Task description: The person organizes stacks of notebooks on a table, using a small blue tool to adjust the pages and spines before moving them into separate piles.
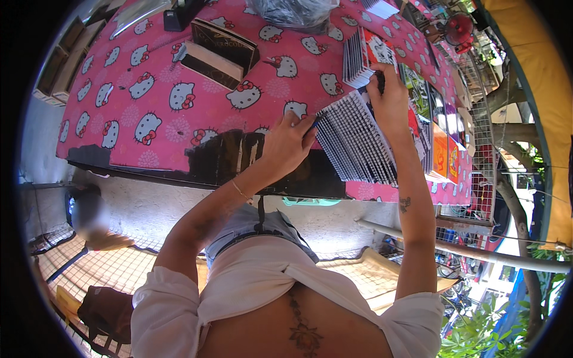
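A row of spiral-bound notebooks with white wire spines stands on edge near the front of a table covered in a pink cat-pattern cloth. My left hand pinches the left end of the row with thumb and fingers. My right hand reaches over the far end and grips the notebooks from above. A second, shorter stack of spiral notebooks stands just beyond my right hand.
Dark boxed books lie at the table's middle back, with a grey plastic bag behind them. Colourful booklets line the right edge beside a wire grid rack. A red fan stands far right. Another person is low on the left.
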Demonstrator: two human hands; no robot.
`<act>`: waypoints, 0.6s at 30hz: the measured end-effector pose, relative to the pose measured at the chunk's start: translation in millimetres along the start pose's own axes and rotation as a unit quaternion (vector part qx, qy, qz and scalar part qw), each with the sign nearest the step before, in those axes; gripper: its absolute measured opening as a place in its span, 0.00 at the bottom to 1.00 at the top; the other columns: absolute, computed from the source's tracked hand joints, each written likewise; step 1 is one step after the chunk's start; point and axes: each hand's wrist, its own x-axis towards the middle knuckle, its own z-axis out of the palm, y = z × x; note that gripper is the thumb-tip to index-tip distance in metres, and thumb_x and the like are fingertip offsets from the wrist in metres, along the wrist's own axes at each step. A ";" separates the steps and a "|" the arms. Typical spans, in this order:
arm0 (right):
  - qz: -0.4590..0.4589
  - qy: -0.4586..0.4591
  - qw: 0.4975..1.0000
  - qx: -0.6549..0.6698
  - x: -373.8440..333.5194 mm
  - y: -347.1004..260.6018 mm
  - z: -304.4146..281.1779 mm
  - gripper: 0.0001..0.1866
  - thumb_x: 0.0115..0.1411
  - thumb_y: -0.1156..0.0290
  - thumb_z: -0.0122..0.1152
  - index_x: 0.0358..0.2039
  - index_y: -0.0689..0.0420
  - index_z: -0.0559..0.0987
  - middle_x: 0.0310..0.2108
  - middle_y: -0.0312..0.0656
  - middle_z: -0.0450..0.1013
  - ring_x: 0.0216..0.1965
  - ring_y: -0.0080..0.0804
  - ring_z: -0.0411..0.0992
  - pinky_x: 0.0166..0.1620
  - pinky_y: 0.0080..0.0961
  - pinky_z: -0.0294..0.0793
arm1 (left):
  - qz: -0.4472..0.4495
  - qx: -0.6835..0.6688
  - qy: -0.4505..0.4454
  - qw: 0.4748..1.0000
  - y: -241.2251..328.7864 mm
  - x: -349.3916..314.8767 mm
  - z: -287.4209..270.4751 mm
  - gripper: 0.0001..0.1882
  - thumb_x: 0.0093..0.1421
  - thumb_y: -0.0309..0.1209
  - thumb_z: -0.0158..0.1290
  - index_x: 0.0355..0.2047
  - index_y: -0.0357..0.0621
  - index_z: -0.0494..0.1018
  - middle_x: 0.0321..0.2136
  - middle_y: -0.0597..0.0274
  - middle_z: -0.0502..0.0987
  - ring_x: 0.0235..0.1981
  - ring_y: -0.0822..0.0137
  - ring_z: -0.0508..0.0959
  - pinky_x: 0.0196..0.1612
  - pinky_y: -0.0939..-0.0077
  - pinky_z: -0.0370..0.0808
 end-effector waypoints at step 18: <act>-0.005 -0.003 1.000 0.009 0.3 -0.9 0.7 0.11 0.58 0.80 0.57 0.43 0.63 0.72 0.25 0.51 0.72 0.25 0.45 0.73 0.30 0.36 0.71 | -0.202 -0.276 -0.152 0.927 -14.8 -1.1 9.7 0.18 0.64 0.39 0.47 0.42 0.36 0.77 0.28 0.55 0.79 0.24 0.61 0.80 0.27 0.71 0.76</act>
